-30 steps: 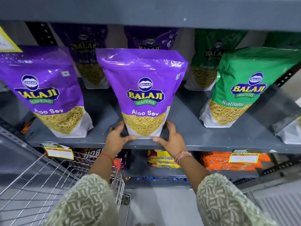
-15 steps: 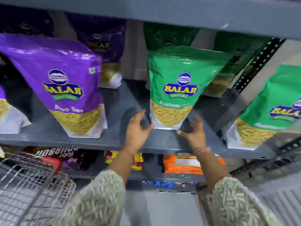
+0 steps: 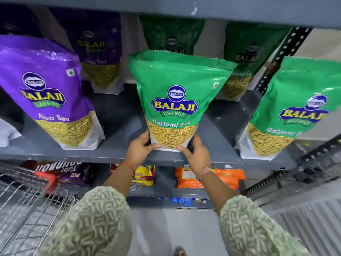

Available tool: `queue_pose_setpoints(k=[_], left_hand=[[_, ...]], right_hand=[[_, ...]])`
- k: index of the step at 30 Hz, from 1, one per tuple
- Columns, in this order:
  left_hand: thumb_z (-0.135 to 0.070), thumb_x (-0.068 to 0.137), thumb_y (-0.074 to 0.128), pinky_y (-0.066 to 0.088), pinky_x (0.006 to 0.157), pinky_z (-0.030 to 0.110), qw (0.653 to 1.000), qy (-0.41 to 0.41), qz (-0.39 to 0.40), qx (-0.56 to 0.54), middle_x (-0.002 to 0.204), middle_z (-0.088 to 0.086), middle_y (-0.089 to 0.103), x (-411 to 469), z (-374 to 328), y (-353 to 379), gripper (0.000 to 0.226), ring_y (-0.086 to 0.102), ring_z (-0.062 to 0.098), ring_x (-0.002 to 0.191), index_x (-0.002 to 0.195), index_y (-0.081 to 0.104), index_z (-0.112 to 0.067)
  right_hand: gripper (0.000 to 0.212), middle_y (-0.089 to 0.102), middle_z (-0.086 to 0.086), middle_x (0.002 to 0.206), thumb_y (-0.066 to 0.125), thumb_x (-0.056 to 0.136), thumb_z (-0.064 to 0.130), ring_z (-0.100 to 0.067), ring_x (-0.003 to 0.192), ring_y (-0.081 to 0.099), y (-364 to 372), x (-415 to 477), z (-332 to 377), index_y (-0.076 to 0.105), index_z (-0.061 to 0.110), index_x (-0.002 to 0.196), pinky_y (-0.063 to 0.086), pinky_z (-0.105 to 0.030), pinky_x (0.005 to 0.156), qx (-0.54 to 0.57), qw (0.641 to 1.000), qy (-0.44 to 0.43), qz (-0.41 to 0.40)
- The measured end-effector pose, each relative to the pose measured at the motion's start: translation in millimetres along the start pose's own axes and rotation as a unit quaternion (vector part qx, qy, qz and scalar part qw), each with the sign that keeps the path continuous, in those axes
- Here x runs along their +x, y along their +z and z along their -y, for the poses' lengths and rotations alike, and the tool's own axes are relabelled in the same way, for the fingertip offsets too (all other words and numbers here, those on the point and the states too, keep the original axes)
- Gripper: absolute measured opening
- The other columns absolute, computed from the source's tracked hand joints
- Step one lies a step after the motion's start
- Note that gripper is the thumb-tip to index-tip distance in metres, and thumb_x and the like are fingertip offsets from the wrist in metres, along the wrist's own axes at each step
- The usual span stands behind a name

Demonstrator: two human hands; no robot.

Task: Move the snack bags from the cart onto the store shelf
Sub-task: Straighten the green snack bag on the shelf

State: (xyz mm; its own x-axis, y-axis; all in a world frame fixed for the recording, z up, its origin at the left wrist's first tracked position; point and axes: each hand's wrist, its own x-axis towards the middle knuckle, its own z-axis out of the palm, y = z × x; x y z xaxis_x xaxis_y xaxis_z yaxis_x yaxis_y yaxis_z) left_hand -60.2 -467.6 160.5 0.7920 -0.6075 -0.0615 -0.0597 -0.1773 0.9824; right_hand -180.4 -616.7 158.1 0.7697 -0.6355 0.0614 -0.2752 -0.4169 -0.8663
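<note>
A green Balaji Ratlami Sev bag (image 3: 175, 93) stands upright near the front edge of the grey store shelf (image 3: 118, 156). My left hand (image 3: 140, 148) grips its lower left corner and my right hand (image 3: 195, 153) grips its lower right corner. A purple Aloo Sev bag (image 3: 49, 93) stands to the left on the same shelf. Another green Ratlami Sev bag (image 3: 291, 108) stands to the right. The wire cart (image 3: 27, 206) with a red handle piece is at the lower left; I see no bags in the visible part of it.
More purple bags (image 3: 97, 52) and green bags (image 3: 247, 58) stand in the back row. A perforated black upright (image 3: 282, 56) runs along the right. The lower shelf holds biscuit packs (image 3: 62, 172) and orange packets (image 3: 225, 178). Above is another shelf board (image 3: 166, 6).
My hands left the purple Aloo Sev bag, moved right with the view, and closed on the base of the green Ratlami Sev bag.
</note>
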Motion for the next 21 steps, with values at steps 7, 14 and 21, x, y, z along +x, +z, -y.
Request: queue_pose_setpoints(k=[7,14,21], left_hand=[[-0.016,0.072,0.072,0.030,0.114,0.049,0.999,0.007,-0.015,0.044,0.128,-0.003,0.057,-5.0,12.8,-4.7,0.059,0.052,0.020,0.121,0.127,0.051,-0.022],[-0.015,0.074,0.070,0.033,0.112,0.047,0.999,0.009,0.004,0.049,0.130,-0.006,0.054,-3.7,13.8,-4.4,0.066,0.049,0.022,0.125,0.133,0.043,-0.024],[-0.060,0.082,0.042,0.038,0.102,0.046,0.941,0.115,-0.229,0.221,0.129,0.021,0.057,-100.8,7.8,39.2,0.068,0.048,0.036,0.125,0.122,0.051,-0.006]], right_hand=[[0.055,0.066,-0.004,0.116,0.068,0.075,0.036,-0.021,0.102,0.062,2.3,-10.4,0.6,0.042,0.022,0.121,0.047,-0.023,0.079,0.035,0.999,-0.004,-0.001],[0.062,0.060,-0.006,0.125,0.069,0.075,0.028,-0.023,0.111,0.057,-3.1,-10.0,4.6,0.037,0.021,0.128,0.043,-0.023,0.085,0.027,0.999,0.011,0.026],[0.044,0.054,-0.009,0.105,0.074,0.071,0.021,-0.031,0.103,0.052,-61.6,-66.6,-46.3,0.052,0.013,0.108,0.040,-0.029,0.095,0.017,0.970,0.008,-0.243]])
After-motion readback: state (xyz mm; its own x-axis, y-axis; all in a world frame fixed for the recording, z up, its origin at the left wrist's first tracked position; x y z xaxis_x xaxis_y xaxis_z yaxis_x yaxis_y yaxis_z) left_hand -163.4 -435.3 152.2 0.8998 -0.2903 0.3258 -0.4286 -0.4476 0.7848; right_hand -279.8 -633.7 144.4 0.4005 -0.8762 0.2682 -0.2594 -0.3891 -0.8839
